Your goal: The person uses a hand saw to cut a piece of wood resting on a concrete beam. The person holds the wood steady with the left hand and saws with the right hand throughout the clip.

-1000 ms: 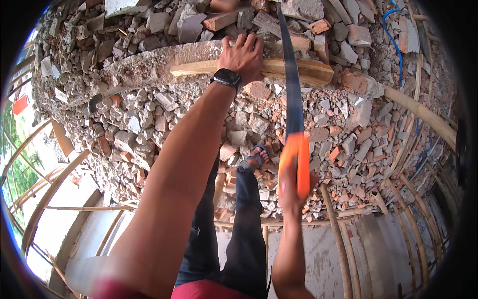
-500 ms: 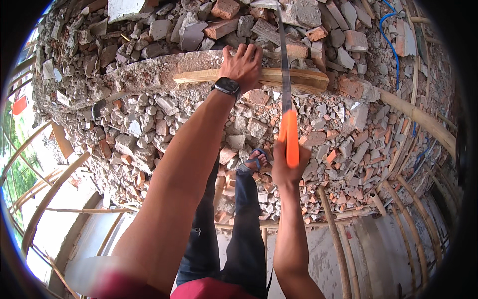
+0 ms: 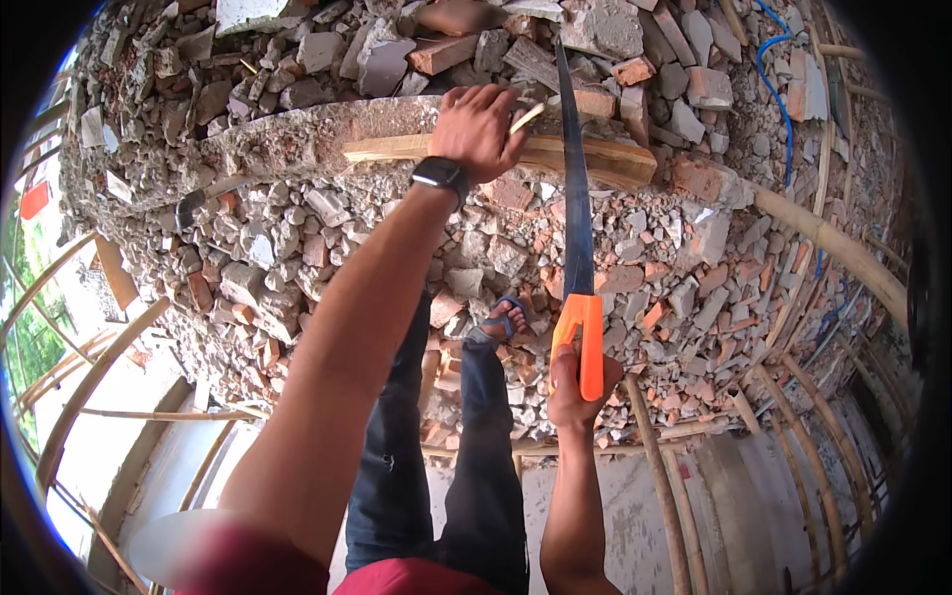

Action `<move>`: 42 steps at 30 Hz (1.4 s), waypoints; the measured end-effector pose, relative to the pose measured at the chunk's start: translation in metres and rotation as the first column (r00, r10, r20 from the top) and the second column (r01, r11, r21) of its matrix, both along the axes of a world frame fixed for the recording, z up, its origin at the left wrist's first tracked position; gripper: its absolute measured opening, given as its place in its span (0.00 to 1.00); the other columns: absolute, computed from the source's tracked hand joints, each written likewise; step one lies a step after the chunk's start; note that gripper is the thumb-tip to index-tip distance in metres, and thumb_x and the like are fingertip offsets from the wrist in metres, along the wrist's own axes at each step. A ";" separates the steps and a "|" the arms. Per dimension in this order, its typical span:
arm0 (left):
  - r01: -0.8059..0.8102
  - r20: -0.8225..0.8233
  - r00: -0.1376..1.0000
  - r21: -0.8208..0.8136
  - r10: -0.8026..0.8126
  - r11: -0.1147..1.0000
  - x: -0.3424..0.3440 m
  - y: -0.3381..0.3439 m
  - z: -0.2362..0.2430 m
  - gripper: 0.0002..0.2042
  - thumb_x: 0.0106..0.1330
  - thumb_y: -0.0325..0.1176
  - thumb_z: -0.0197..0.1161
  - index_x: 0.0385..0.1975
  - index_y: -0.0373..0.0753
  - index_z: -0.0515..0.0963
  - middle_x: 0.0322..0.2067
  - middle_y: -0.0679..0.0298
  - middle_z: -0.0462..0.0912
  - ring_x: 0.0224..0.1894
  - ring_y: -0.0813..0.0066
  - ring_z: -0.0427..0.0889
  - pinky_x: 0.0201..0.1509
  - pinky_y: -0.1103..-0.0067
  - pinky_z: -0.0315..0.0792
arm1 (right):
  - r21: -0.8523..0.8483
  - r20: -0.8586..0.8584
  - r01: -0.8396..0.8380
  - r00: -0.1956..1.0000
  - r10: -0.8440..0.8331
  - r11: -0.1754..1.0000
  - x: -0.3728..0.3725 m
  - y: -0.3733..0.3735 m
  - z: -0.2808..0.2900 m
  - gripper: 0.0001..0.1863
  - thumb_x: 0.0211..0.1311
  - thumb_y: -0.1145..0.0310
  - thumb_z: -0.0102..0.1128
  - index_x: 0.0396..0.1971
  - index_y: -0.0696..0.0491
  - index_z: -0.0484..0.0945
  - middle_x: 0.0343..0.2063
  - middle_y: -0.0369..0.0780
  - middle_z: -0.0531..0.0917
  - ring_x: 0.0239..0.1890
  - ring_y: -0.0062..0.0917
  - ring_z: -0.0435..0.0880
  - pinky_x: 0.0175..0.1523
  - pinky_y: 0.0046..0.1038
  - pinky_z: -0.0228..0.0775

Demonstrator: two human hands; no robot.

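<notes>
Head view: sawing step in hand. Left hand (image 3: 478, 129) presses flat, fingers spread, on a split wooden piece (image 3: 585, 157) lying across a concrete slab edge (image 3: 297, 144) atop the rubble pile (image 3: 327, 258); no closed grip, just pinning it down. Right hand (image 3: 580, 382) has its grip wrapped tight on the orange handle (image 3: 585, 342) of a hand saw, blade (image 3: 575, 198) crossing the wood just right of the left hand's fingers. My read: cut is mid-way at best; next stroke needs a straight pull with the wood held firm, fingers kept off the blade line. Around: broken bricks, bamboo poles (image 3: 823, 238) to the right, blue cable (image 3: 778, 69) top right, sandalled foot (image 3: 501, 322) below. Loose rubble under the slab could shift the support.
</notes>
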State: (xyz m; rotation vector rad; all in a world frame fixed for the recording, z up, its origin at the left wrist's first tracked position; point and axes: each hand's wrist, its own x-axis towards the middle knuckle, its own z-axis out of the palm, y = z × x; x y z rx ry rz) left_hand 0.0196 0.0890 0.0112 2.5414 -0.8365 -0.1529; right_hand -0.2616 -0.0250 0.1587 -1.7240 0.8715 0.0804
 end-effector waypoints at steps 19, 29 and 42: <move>-0.274 0.065 0.960 0.002 0.273 0.962 -0.010 -0.018 -0.001 0.21 0.57 0.45 0.62 0.46 0.38 0.80 0.47 0.57 0.83 0.54 0.57 0.79 0.66 0.59 0.68 | -0.042 -0.025 -0.013 1.000 0.012 0.999 -0.041 0.001 0.057 0.19 0.65 0.62 0.64 0.47 0.62 0.84 0.13 0.34 0.76 0.16 0.16 0.73 0.23 0.27 0.61; -0.250 0.097 0.962 -0.077 0.257 0.965 -0.015 -0.016 -0.008 0.19 0.54 0.38 0.59 0.44 0.37 0.80 0.44 0.57 0.83 0.51 0.54 0.80 0.64 0.57 0.69 | -0.158 -0.067 -0.149 0.988 0.140 0.976 -0.036 0.010 0.059 0.15 0.64 0.63 0.66 0.23 0.57 0.77 0.11 0.32 0.71 0.14 0.17 0.70 0.21 0.28 0.58; -0.194 0.239 0.952 -0.018 0.193 0.981 -0.023 -0.013 -0.008 0.25 0.54 0.40 0.61 0.52 0.33 0.79 0.51 0.52 0.81 0.55 0.47 0.79 0.64 0.55 0.70 | -0.102 -0.062 -0.050 0.997 0.044 0.994 -0.042 0.019 -0.011 0.12 0.62 0.69 0.64 0.22 0.58 0.76 0.14 0.31 0.75 0.19 0.14 0.77 0.24 0.23 0.66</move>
